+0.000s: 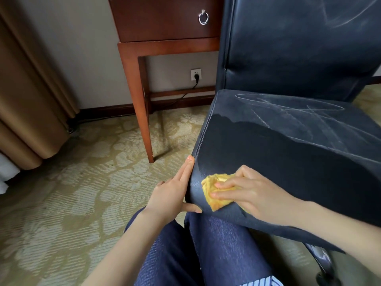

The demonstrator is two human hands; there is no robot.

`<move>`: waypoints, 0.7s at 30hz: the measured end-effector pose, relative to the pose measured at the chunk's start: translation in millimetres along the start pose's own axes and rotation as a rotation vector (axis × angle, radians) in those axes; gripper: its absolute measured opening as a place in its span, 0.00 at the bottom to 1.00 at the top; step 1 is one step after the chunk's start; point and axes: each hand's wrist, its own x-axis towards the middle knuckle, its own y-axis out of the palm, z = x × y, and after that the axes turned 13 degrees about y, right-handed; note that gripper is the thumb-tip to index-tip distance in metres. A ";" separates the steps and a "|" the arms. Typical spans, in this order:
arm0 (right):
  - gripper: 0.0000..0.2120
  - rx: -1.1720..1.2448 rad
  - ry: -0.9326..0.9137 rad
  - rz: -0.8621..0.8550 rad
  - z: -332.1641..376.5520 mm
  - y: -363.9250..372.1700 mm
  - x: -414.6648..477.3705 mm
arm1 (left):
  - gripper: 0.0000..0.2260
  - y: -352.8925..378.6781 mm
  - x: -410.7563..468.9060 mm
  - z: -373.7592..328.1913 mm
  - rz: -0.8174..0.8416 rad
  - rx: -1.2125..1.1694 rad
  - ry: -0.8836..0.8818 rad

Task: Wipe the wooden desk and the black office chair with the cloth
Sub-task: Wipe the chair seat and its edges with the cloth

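Observation:
The black office chair (288,141) fills the right half of the view, its seat marked with white chalk-like lines at the back and a darker wiped band nearer me. My right hand (251,193) presses a folded yellow cloth (216,190) onto the seat's front left corner, fingers spread flat over it. Straight fingers of my left hand (175,193) lie along the seat's left side, with the thumb under the front edge. The wooden desk (165,38) stands behind, its drawer with a ring pull at the top.
A desk leg (144,120) stands on the patterned carpet (82,182) left of the chair. A wall socket (195,74) with a black cable sits under the desk. Tan curtains (26,100) hang at the left. My knees in blue jeans (206,254) are below the seat.

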 end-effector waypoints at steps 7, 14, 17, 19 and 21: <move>0.15 0.106 0.239 0.053 -48.9 -21.8 62.4 | 0.57 -3.1 -1.1 -1.8 -0.017 -0.070 0.012; 0.20 0.002 0.664 0.070 -112.7 -21.8 116.5 | 0.57 -2.7 -1.5 -2.1 -0.024 -0.083 0.019; 0.23 -0.072 0.803 0.108 -132.5 -10.3 139.1 | 0.57 -1.9 -1.4 -1.6 -0.027 -0.080 0.021; 0.23 -0.141 0.881 0.109 -134.7 -5.1 154.6 | 0.57 -2.2 -2.0 -2.9 -0.021 -0.077 0.021; 0.21 -0.196 0.972 0.095 -123.7 -3.4 169.0 | 0.57 -1.8 -1.9 -3.6 -0.019 -0.061 0.021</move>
